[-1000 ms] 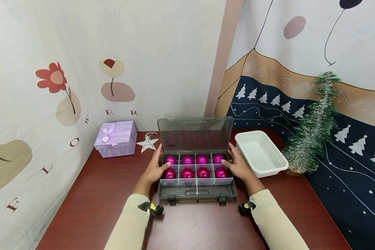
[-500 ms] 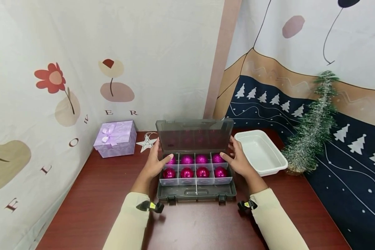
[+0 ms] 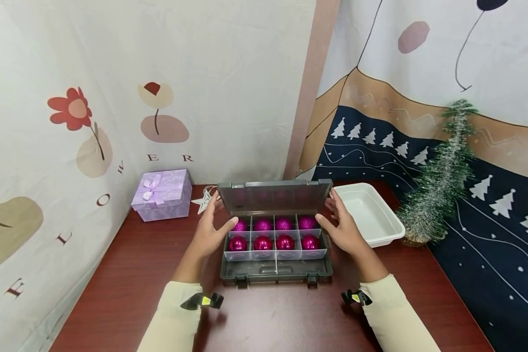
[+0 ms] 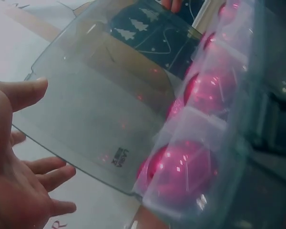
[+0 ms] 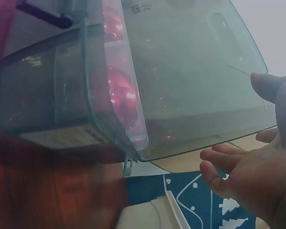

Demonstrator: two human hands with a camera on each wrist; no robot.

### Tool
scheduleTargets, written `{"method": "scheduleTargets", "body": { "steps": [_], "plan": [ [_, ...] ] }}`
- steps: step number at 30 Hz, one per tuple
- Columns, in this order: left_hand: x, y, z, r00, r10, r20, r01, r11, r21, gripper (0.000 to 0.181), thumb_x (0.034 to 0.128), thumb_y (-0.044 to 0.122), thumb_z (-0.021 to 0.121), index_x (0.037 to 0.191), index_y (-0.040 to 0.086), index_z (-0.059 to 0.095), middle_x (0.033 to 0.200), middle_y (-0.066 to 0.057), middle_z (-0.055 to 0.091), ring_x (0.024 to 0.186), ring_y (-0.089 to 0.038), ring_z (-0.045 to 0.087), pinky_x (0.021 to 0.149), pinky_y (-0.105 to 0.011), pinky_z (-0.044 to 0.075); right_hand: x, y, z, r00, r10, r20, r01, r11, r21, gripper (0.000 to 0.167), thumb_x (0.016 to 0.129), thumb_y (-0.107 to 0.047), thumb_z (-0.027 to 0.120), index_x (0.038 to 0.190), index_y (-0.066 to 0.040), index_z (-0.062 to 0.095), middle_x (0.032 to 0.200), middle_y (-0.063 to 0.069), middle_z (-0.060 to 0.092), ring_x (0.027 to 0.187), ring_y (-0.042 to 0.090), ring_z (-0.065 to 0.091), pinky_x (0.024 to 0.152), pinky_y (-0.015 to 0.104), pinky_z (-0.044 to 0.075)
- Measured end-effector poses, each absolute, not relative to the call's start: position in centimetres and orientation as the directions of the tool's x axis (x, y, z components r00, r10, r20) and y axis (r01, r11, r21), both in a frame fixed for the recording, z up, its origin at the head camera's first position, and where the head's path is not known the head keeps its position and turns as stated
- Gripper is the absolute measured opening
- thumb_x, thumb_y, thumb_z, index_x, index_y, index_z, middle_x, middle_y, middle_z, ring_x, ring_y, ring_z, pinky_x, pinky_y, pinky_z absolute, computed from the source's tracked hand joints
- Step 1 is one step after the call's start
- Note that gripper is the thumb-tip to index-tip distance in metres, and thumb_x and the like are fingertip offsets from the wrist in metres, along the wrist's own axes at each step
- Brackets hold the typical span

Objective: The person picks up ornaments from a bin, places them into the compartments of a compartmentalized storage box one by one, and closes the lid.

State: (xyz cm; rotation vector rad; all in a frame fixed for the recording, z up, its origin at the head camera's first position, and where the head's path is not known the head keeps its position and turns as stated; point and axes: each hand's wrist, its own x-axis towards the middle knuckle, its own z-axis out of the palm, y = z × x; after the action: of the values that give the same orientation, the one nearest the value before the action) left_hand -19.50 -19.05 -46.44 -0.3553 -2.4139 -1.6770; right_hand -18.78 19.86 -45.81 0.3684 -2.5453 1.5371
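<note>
A grey translucent compartment box (image 3: pixel 251 270) stands on the table, its lid (image 3: pixel 277 199) raised and leaning forward over the back. Shiny magenta baubles (image 3: pixel 262 243) fill two rows of compartments; the back row looks glittery. My left hand (image 3: pixel 208 235) is at the lid's left edge, thumb in front and fingers straight behind. At the right edge, my right hand (image 3: pixel 345 233) is spread in the same way. Through the clear lid (image 4: pixel 105 95) in the left wrist view, small dark lettering shows. In the right wrist view, the fingertips (image 5: pixel 214 164) lie close to the lid's edge.
A lilac gift box (image 3: pixel 163 195) with a bow stands at the back left, beside a white star ornament (image 3: pixel 202 201). A white tub (image 3: pixel 369 242) is just right of the box. Farther right stands a small frosted Christmas tree (image 3: pixel 442 181). Printed curtains back the table.
The lid has tilted forward and its top edge is lower. Both hands have moved outward to the lid's sides, with their thumbs now off the baubles.
</note>
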Motion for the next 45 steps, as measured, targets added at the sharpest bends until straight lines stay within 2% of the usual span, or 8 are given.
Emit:
{"method": "scheduleTargets", "body": {
  "steps": [8, 13, 16, 19, 24, 33, 39, 45],
  "plan": [
    [-17.8, -19.8, -47.1, -0.94, 0.107, 0.324, 0.341, 0.293, 0.893, 0.071, 0.1026, 0.01, 0.073, 0.16, -0.006, 0.034, 0.16, -0.039, 0.048, 0.156, -0.052, 0.043, 0.133, -0.069, 0.025, -16.8, 20.2, -45.9, -0.957, -0.125, 0.262, -0.291, 0.429, -0.855, 0.07, 0.113, -0.022, 0.06, 0.169, -0.001, 0.025, 0.17, 0.033, 0.041, 0.16, 0.049, 0.04, 0.126, 0.067, 0.038],
    [-16.7, -19.9, -47.5, -0.941, 0.086, 0.328, 0.339, 0.259, 0.905, 0.049, 0.1064, 0.007, 0.064, 0.146, -0.012, 0.041, 0.155, -0.039, 0.053, 0.15, -0.051, 0.049, 0.131, -0.064, 0.03, -15.7, 20.1, -46.3, -0.947, -0.081, 0.311, -0.316, 0.412, -0.854, 0.049, 0.113, -0.013, 0.059, 0.153, 0.009, 0.041, 0.161, 0.034, 0.052, 0.152, 0.049, 0.051, 0.114, 0.025, 0.048],
    [-16.1, -19.9, -47.8, -0.938, 0.068, 0.34, 0.346, 0.253, 0.903, 0.04, 0.1086, 0.007, 0.06, 0.141, -0.01, 0.045, 0.153, -0.035, 0.057, 0.142, -0.032, 0.057, 0.128, -0.04, 0.04, -15.0, 20.0, -46.5, -0.945, -0.029, 0.324, -0.305, 0.432, -0.849, 0.034, 0.113, -0.013, 0.058, 0.139, 0.008, 0.049, 0.149, 0.032, 0.064, 0.139, 0.043, 0.064, 0.101, 0.009, 0.043],
    [-15.2, -20.1, -48.2, -0.928, 0.066, 0.367, 0.37, 0.298, 0.88, 0.037, 0.1102, 0.008, 0.058, 0.143, -0.007, 0.049, 0.151, -0.03, 0.062, 0.132, -0.012, 0.06, 0.115, -0.013, 0.039, -14.2, 20.0, -46.7, -0.946, 0.008, 0.324, -0.284, 0.46, -0.841, 0.025, 0.113, -0.014, 0.058, 0.129, 0.005, 0.055, 0.133, 0.029, 0.073, 0.119, 0.022, 0.072, 0.096, 0.013, 0.045],
    [-14.3, -20.5, -49.1, -0.918, 0.089, 0.387, 0.392, 0.363, 0.845, 0.039, 0.1124, 0.01, 0.056, 0.151, 0.001, 0.055, 0.152, -0.024, 0.066, 0.139, -0.027, 0.066, 0.112, -0.002, 0.035, -13.2, 20.1, -47.2, -0.943, 0.004, 0.332, -0.291, 0.469, -0.834, 0.019, 0.112, -0.013, 0.061, 0.122, 0.003, 0.062, 0.116, 0.025, 0.079, 0.1, -0.004, 0.065, 0.086, 0.017, 0.052],
    [-13.5, -21.3, -50.9, -0.889, 0.164, 0.428, 0.457, 0.26, 0.851, 0.037, 0.1077, 0.001, 0.062, 0.143, -0.008, 0.06, 0.159, -0.033, 0.055, 0.144, 0.008, 0.053, 0.117, -0.005, 0.038, -11.9, 21.2, -48.5, -0.937, -0.087, 0.337, -0.338, 0.465, -0.818, 0.036, 0.107, -0.009, 0.068, 0.14, 0.002, 0.061, 0.137, 0.025, 0.075, 0.119, 0.014, 0.074, 0.094, 0.012, 0.052],
    [-13.0, -22.1, -52.2, -0.863, 0.256, 0.437, 0.489, 0.198, 0.85, 0.04, 0.1062, -0.004, 0.062, 0.143, -0.016, 0.054, 0.164, -0.041, 0.042, 0.156, -0.004, 0.046, 0.121, -0.009, 0.036, -11.5, 22.1, -49.2, -0.888, -0.207, 0.41, -0.456, 0.503, -0.734, 0.045, 0.103, -0.006, 0.073, 0.147, -0.004, 0.068, 0.151, 0.023, 0.067, 0.142, 0.015, 0.061, 0.112, 0.006, 0.042],
    [-12.3, -22.4, -52.5, -0.879, 0.318, 0.356, 0.437, 0.234, 0.868, 0.04, 0.1062, 0.002, 0.066, 0.145, -0.001, 0.06, 0.173, -0.031, 0.037, 0.164, -0.038, 0.035, 0.126, -0.009, 0.028, -10.9, 22.7, -49.6, -0.876, -0.251, 0.411, -0.482, 0.499, -0.721, 0.038, 0.099, -0.003, 0.077, 0.138, -0.004, 0.076, 0.151, 0.024, 0.066, 0.145, 0.018, 0.058, 0.114, 0.001, 0.032]
  ]
}}
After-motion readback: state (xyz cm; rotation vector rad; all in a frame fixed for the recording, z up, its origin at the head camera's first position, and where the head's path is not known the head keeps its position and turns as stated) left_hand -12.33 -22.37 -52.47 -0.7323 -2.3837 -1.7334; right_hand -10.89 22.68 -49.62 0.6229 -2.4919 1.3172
